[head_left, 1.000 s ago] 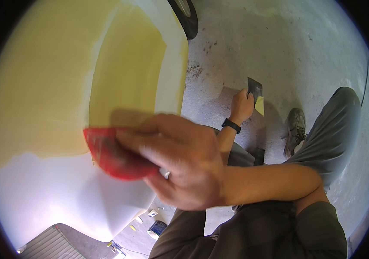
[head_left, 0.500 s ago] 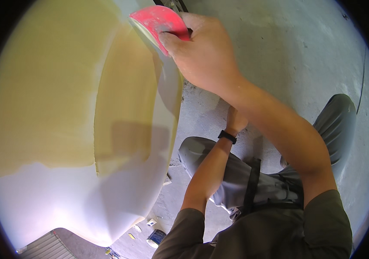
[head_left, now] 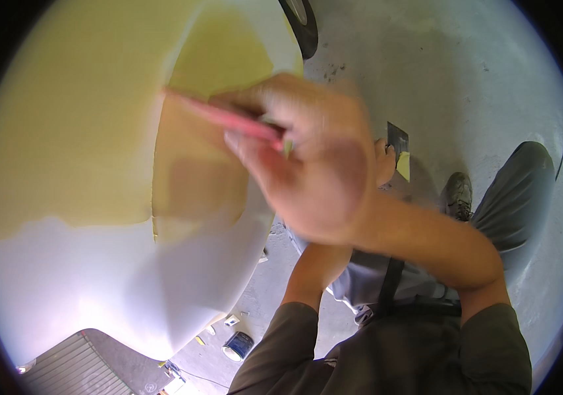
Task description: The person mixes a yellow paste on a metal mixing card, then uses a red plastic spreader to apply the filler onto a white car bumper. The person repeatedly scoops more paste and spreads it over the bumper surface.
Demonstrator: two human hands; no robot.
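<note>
Right hand [head_left: 314,178] grips red spreader [head_left: 225,118] vs white body panel [head_left: 97,289]; yellow filler [head_left: 64,131] covers approx upper half, lower part bare. Left hand [head_left: 383,161], behind right, holds dark scraper [head_left: 398,138].

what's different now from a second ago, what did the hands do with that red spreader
The right hand, gripping the red spreader throughout, swept from low on the white panel up to its top edge, then came partway back down over the yellow filler. The left hand kept hold of the dark blade down near the floor. The filler patch looks unchanged.
</note>
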